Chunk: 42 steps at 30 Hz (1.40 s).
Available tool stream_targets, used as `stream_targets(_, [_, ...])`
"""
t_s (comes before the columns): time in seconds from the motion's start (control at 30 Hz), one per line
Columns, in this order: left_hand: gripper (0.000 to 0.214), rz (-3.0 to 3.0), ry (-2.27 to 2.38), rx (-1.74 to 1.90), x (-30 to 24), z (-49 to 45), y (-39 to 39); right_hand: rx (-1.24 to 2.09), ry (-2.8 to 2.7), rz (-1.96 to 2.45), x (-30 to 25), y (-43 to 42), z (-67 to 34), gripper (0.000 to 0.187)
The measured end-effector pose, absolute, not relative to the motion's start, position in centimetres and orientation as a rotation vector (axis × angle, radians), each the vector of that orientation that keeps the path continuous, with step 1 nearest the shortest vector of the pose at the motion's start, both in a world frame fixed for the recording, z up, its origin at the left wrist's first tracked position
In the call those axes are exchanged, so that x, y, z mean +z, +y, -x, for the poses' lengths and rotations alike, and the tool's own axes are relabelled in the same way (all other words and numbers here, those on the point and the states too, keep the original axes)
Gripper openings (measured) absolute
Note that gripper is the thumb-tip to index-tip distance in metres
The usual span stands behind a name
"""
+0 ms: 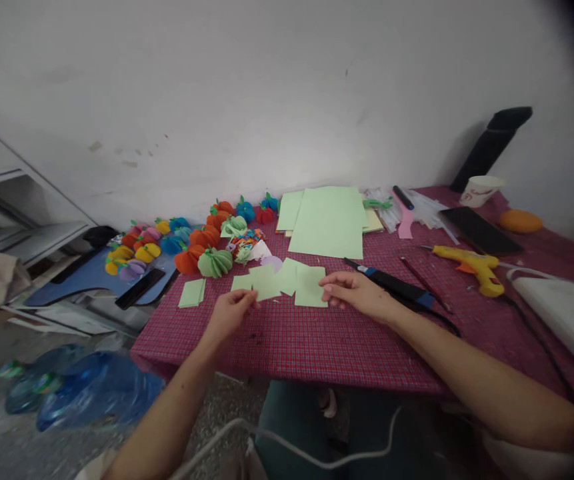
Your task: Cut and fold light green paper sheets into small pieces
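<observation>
Over red checked cloth (287,350), my left hand (229,310) pinches one green square (265,283), my right hand (354,292) pinches another green square (310,287), and a soft touch should stop bends.

View on record: one head-worn camera, stationed above the near edge of the red checked tablecloth (287,347), over the wearer's trousers (291,427). Facing: forward and downward, across the tablecloth to the white wall (267,87) behind it. The wall fills the upper part of the frame; the trousers show at the bottom, below the tablecloth. Range: close, the left hand (233,308) and right hand (351,293) reaching over the tablecloth near mid-frame. Field: wide, taking in shelving (59,235) left of the tablecloth and plastic water bottles (99,393) lower left of it. A dark curved border cuts the right side.
</observation>
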State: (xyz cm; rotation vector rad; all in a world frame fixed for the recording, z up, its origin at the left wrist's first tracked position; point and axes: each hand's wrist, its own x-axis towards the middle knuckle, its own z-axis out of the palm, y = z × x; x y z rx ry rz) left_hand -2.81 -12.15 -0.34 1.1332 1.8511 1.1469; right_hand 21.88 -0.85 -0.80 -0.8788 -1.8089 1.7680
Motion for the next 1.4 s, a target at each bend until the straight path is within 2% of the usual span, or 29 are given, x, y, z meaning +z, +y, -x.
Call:
stream_targets(0.23, [0.041, -1.016, 2.121, 0.986, -1.5, 8.8, -11.7, 1.775, -2.006, 0.820, -1.6, -0.9, -21.7, 0.027])
stream_targets(0.5, [0.044, -1.142, 2.317, 0.698, -2.5, 10.5, -10.6, 1.774, -2.081, 0.807, -1.8, -0.8, -22.0, 0.024])
stream_targets(0.77, [0.041, -1.357, 2.573, 0.416, -0.8, 11.1, -10.7, 1.777, -2.085, 0.834, -1.4, -0.8, -22.2, 0.022])
stream_targets(0.93, [0.056, -1.697, 2.917, 0.146, -0.6, 7.7, -11.3, 1.778, -2.086, 0.820, -1.7, -0.7, -22.2, 0.022])
stream_targets(1.17, [0.080, -1.802, 2.854, 0.044, -1.7, 4.0, -10.5, 1.748, -2.103, 0.824, -1.4, -0.8, -22.2, 0.022])
stream_targets(1.4, [0.065, -1.815, 2.819, -0.051, -1.9, 4.8, -10.2, 1.755, -2.107, 0.811, -1.4, -0.8, -22.3, 0.023])
